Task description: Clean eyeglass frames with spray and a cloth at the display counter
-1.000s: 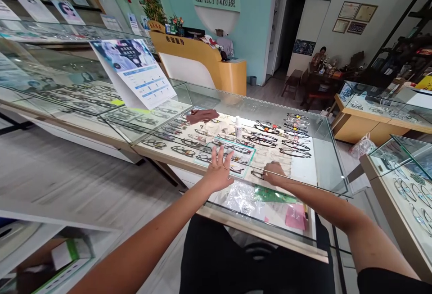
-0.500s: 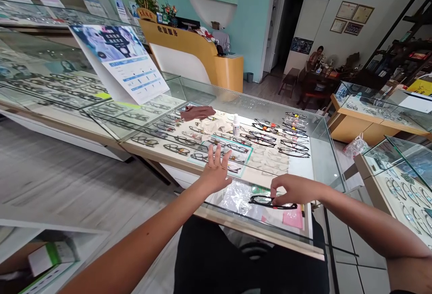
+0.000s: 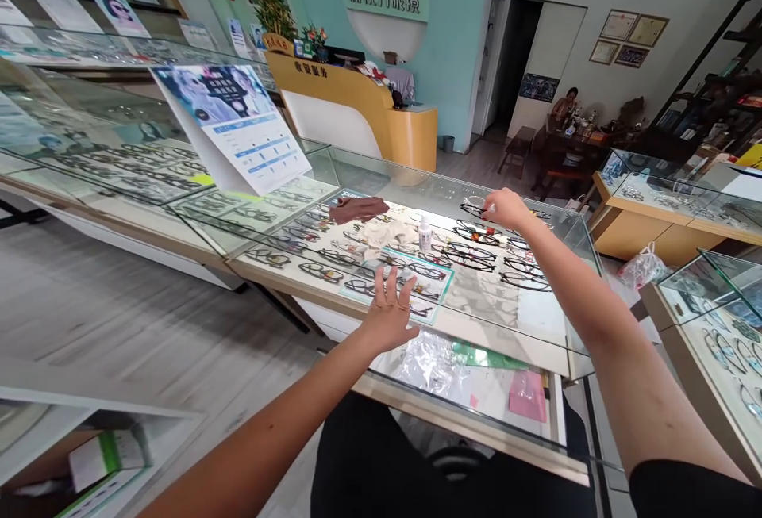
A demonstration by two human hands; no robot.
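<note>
My left hand (image 3: 390, 314) lies open with fingers spread on the glass top of the display case (image 3: 571, 343), above a teal-edged tray of glasses (image 3: 417, 272). My right hand (image 3: 505, 207) reaches across the counter to its far side and pinches a pair of black-framed glasses (image 3: 473, 209) over the rows of dark frames (image 3: 506, 260) laid out under the glass. A small white bottle (image 3: 425, 232) stands on the counter between my hands.
A brown cloth (image 3: 359, 209) and a slanted poster stand (image 3: 232, 125) sit to the left. Plastic bags (image 3: 432, 359), green and pink packets (image 3: 527, 393) lie on the lower shelf. More glass cases stand left and right (image 3: 714, 320). A person sits at a far table (image 3: 567, 105).
My right hand lifted the black-framed glasses from the near edge of the case and carried them to the far side of the counter. My left hand stayed flat on the glass.
</note>
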